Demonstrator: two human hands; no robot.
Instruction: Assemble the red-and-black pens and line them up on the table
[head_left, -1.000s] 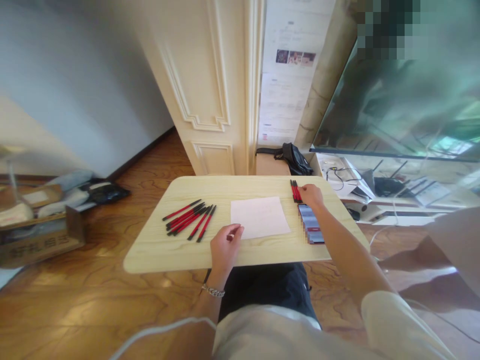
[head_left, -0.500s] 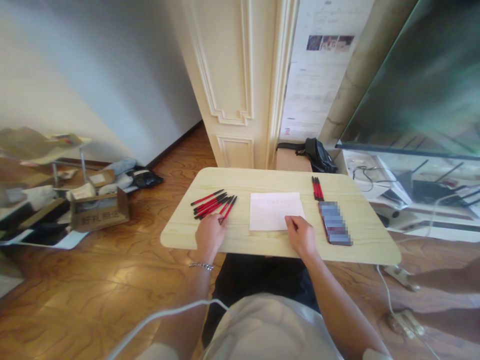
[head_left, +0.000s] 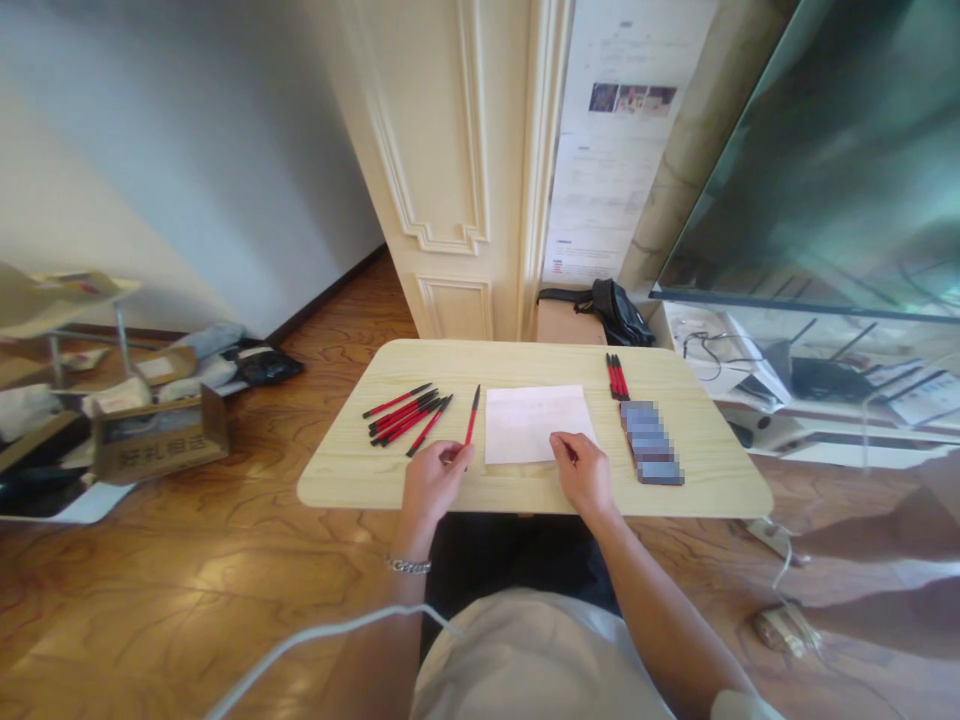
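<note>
My left hand (head_left: 436,477) is closed around the lower end of a red pen (head_left: 472,415), whose black tip points away from me beside the left edge of the white paper. My right hand (head_left: 583,470) lies curled over the lower right corner of the white paper (head_left: 529,420); nothing sticks out of its fingers. To the left of my left hand, several red pens with black ends (head_left: 401,415) lie in a loose slanted group. A small bundle of red pens (head_left: 617,376) sits at the far right, just above a phone (head_left: 651,443).
All this lies on a pale wooden table (head_left: 720,480) with rounded corners. A white cable (head_left: 330,625) crosses in front of my left arm. At the right are another person's legs (head_left: 870,530). A cardboard box (head_left: 161,440) stands on the floor to the left, a black bag (head_left: 619,312) behind the table.
My left hand has drawn one red pen rightward out of the group, toward the paper. My right hand stays at the paper's corner. The whole view has shifted slightly.
</note>
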